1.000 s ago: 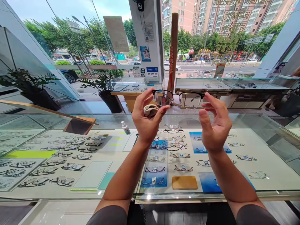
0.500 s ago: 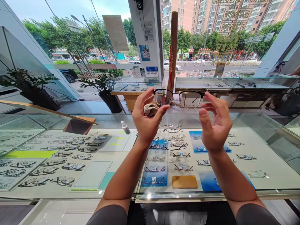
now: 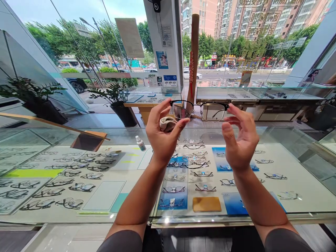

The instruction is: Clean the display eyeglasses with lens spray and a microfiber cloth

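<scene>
Above the surface (image 3: 288, 168), my left fingers (image 3: 181, 124) pinch the glasses (image 3: 197, 105) and clutch a cloth (image 3: 167, 124); my right fingers (image 3: 240, 113) touch them, thumb parted. If the cloth-crowded pinch slackens, they could drop.

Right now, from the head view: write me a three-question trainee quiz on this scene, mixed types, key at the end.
1. True or false: the left hand holds a bunched cloth as well as one end of the glasses.

2. Which thing is seen just to the left of the left hand, over the display counter?
A. a white spray bottle
B. a coffee mug
C. a pair of scissors

3. Fill in the blank: the upper rims of the glasses between the hands are ____ in colour.

Key: 1 true; 2 A; 3 black.
</scene>
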Motion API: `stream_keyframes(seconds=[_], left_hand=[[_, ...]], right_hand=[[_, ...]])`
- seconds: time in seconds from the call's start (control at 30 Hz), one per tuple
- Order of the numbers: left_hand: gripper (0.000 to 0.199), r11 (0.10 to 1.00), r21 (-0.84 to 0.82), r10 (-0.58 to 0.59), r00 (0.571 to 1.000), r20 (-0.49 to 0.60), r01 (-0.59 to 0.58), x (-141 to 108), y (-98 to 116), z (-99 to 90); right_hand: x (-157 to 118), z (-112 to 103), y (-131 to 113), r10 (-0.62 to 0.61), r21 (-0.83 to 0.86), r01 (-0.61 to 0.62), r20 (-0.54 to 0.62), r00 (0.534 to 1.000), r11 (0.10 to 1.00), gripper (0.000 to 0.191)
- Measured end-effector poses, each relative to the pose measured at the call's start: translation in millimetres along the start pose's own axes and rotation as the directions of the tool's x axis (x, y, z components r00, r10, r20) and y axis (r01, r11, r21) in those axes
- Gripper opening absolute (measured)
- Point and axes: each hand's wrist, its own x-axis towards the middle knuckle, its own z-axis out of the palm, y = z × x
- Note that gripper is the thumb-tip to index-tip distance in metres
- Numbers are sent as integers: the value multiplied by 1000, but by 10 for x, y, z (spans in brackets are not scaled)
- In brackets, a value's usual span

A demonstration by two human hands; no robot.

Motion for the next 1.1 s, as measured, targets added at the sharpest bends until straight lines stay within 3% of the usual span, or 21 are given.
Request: stream_keyframes(seconds=[0.4,0.67,1.1], left_hand=[[58,987,155,46,998,-33,-40,-9,143,-96],[54,985,168,49,998,-38,-42,20,193,-127],[59,993,42,-116,992,54,114,39,94,-88]], right_hand=[[3,-3,-39,46,12,-46,15,999,999,39],[6,-5,-53,80,19,-81,39,996,997,33],[-1,-10,-50,-9,-46,9,10,1000,999,43]])
